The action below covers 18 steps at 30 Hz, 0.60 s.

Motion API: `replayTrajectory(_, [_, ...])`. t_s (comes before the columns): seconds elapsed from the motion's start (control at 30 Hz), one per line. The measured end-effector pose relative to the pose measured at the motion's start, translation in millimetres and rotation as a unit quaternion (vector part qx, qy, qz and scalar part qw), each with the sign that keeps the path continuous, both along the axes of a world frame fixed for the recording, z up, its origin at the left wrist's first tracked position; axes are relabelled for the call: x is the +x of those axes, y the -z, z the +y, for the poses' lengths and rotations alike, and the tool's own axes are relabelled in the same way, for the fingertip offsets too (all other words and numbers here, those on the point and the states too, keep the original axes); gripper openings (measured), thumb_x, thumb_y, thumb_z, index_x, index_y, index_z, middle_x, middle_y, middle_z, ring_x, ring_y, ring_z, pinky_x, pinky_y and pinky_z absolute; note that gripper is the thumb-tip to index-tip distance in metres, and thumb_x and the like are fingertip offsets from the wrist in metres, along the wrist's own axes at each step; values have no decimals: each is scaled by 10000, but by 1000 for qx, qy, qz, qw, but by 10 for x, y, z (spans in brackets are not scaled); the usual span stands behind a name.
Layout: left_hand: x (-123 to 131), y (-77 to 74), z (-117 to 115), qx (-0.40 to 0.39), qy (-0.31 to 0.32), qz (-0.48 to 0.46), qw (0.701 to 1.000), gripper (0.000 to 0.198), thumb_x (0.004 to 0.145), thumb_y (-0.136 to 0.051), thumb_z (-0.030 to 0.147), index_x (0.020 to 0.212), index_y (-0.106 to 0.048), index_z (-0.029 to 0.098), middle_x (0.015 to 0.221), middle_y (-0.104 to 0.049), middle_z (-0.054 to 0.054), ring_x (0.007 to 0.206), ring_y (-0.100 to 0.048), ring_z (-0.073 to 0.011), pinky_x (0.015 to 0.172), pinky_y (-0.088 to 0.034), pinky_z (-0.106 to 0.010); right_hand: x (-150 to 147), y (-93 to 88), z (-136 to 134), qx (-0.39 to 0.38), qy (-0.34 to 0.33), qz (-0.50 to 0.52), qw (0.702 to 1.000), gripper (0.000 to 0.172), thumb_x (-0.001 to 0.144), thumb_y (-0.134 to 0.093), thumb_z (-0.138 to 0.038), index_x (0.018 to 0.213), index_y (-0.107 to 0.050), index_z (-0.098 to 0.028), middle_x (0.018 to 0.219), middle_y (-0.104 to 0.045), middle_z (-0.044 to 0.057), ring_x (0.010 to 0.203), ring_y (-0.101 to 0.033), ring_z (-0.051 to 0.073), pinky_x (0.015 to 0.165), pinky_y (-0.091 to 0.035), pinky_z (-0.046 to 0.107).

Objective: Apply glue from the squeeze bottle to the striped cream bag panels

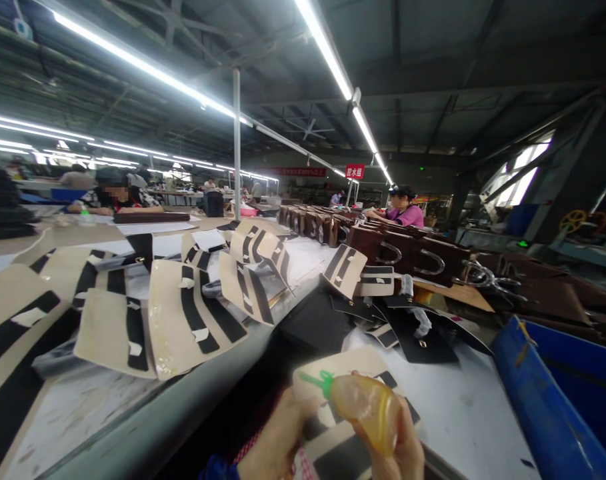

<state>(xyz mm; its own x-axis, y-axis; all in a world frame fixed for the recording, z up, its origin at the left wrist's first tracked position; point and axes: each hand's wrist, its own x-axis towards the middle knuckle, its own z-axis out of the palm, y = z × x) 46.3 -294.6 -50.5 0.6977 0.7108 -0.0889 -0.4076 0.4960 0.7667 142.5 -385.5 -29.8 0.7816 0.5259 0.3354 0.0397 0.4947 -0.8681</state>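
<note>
At the bottom centre my right hand (pixel 400 450) is closed around a soft amber glue bottle (pixel 367 410) with a green nozzle (pixel 315 382) pointing left. My left hand (pixel 277 443) grips the left edge of a cream panel with black stripes (pixel 333 437), held just under the bottle. The nozzle tip hovers over the panel's upper left part. Both hands are only partly in view at the frame's bottom edge.
Several cream-and-black striped panels (pixel 193 320) lie spread on the raised shelf at left. Black pieces (pixel 413 333) lie on the white table. Rows of brown bags (pixel 407 250) stand behind. A blue bin (pixel 557 400) is at right. Two people sit working further back.
</note>
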Motion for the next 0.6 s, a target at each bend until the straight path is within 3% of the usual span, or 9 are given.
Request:
replayTrajectory(0.23, [0, 1, 10, -30, -22, 44, 998, 184, 615, -747, 121, 792, -721, 164, 627, -710, 18, 610, -673, -171, 672, -523, -273, 94, 226, 100, -23, 3, -21, 1000, 433, 641, -876, -473, 952, -716, -217, 973, -724, 60, 861, -652, 237, 724, -539, 304])
replayTrajectory(0.4, [4, 37, 15, -29, -29, 65, 997, 218, 613, -708, 106, 817, -720, 183, 613, -693, 42, 573, -646, -158, 638, -519, -269, 127, 347, 164, -16, 40, -29, 999, 366, 660, -864, -440, 895, -696, -215, 780, -674, 6, 661, -571, 167, 630, -498, 277])
replayTrajectory(0.53, [25, 69, 11, -22, -33, 64, 997, 219, 589, -717, 106, 799, -716, 169, 632, -692, 35, 627, -667, -171, 685, -528, -273, 125, 409, 190, -16, 13, -40, 999, 386, 728, -793, -509, 973, -697, -227, 896, -700, 49, 778, -627, 236, 686, -534, 335])
replayTrajectory(0.6, [29, 98, 10, -21, -33, 66, 997, 219, 600, -723, 112, 812, -715, 169, 649, -697, 28, 650, -674, -179, 705, -533, -280, 143, 475, 215, -10, 13, -50, 999, 377, 724, -800, -496, 960, -687, -224, 862, -692, 43, 723, -613, 222, 666, -530, 335])
